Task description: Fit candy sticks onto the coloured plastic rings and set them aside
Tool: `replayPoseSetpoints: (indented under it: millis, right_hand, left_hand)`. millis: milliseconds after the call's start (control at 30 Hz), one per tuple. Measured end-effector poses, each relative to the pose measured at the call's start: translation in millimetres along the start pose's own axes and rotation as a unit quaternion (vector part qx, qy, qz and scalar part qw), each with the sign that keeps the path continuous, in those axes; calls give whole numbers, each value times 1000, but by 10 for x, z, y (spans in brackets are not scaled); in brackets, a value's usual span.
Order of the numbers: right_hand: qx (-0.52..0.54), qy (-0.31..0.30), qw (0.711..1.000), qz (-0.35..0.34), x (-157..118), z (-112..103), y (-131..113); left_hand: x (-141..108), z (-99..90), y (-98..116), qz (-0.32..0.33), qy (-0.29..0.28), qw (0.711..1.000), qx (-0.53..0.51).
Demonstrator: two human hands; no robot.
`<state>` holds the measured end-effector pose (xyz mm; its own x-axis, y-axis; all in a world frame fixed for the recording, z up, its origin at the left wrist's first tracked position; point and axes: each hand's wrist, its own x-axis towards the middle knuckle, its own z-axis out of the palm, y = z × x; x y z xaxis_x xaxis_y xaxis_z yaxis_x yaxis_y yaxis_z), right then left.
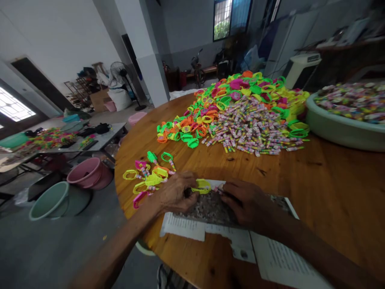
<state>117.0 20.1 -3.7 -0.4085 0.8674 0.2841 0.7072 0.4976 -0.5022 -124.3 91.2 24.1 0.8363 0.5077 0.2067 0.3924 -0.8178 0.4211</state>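
My left hand point(177, 192) is closed on a yellow toy watch point(203, 186), whose looped band shows beyond the fingertips. Facing it, my right hand point(248, 200) pinches a small wrapped candy roll point(217, 188) close to the watch's band; whether the two touch I cannot tell. Both hands are over a dark, speckled board point(207, 208) lying on printed paper point(189, 228). Left of my left hand lies a loose group of coloured toy watches point(130, 174), several with candy rolls beside or on them.
A heap of bright toy watches point(192, 124) and a pile of candy rolls point(249, 124) cover the far part of the round wooden table point(331, 188). A green basin point(345, 130) full of candy stands at the right. Pink point(90, 172) and green buckets point(57, 200) sit on the floor to the left.
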Motion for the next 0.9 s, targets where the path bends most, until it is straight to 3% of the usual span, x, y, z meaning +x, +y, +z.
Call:
replayPoseSetpoints:
  millis: [500, 633, 767, 900]
  right_hand:
    - [-17, 48, 998, -23, -35, 137, -23]
    - [-45, 30, 998, -43, -43, 142, -24]
    - [-116, 6, 991, -71, -50, 128, -59]
    - [-201, -12, 977, -77, -74, 128, -136]
  left_hand:
    - [-23, -29, 40, 12, -21, 999, 41]
    - [-46, -45, 39, 6, -29, 999, 34]
    - [-71, -16, 125, -87, -22, 995, 41]
    - [2, 150, 276, -187, 33, 981, 49]
